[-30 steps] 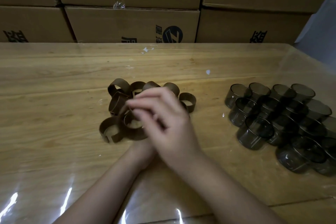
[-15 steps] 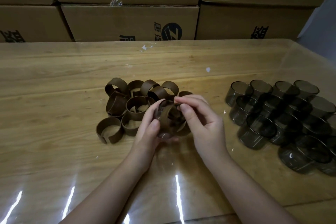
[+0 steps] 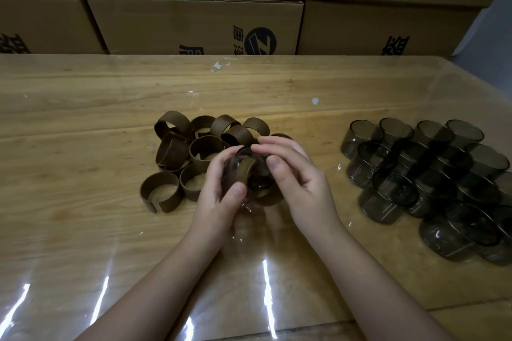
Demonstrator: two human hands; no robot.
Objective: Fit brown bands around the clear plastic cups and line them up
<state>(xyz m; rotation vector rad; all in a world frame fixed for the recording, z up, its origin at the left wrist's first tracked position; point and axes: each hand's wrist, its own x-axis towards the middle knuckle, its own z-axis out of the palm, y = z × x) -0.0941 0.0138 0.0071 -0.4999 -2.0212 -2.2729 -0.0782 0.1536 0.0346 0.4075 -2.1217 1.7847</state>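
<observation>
The right hand [image 3: 299,183] no longer lies across the left hand [image 3: 219,196] over the pile of bands [image 3: 199,147]. The two hands are now side by side and hold a clear cup [image 3: 259,184] between them, with one brown band [image 3: 245,171] against its wall.

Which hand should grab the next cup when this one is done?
Probably the right hand. The pile of cups lies on its side of the table, nothing between them. The left hand sits on the far side, gripping the cup with the band, beside the loose bands.
</observation>
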